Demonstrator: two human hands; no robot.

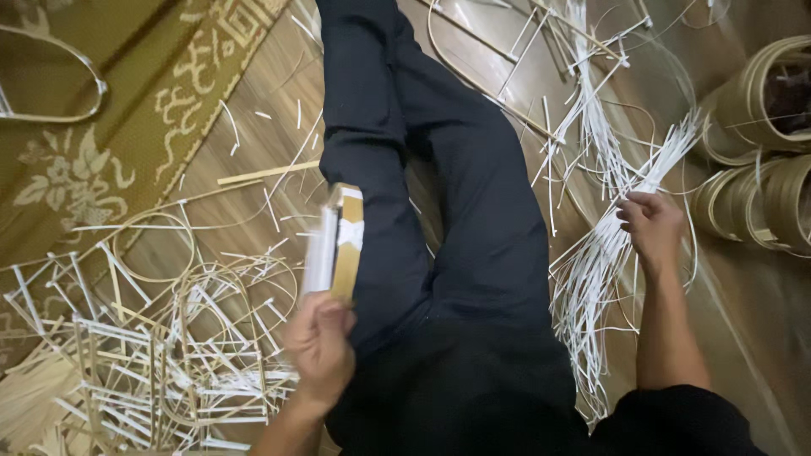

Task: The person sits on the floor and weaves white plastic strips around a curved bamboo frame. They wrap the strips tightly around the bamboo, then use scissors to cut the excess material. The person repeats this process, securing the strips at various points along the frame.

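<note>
My left hand (319, 342) grips the lower end of a small bamboo frame piece wrapped with white tape (336, 243), held upright beside my left leg in dark trousers (372, 169). My right hand (650, 224) rests on a loose bundle of thin white strips (591, 279) that fans across the floor on my right; its fingers curl over a few strips. My legs stretch forward across the wooden floor between both hands.
A tangled heap of taped bamboo frames and hoops (169, 355) lies at lower left. A patterned olive mat (93, 127) covers the upper left. Stacked coils of bamboo strip (760, 110) stand at the right edge. More frames and strips (574, 51) lie ahead.
</note>
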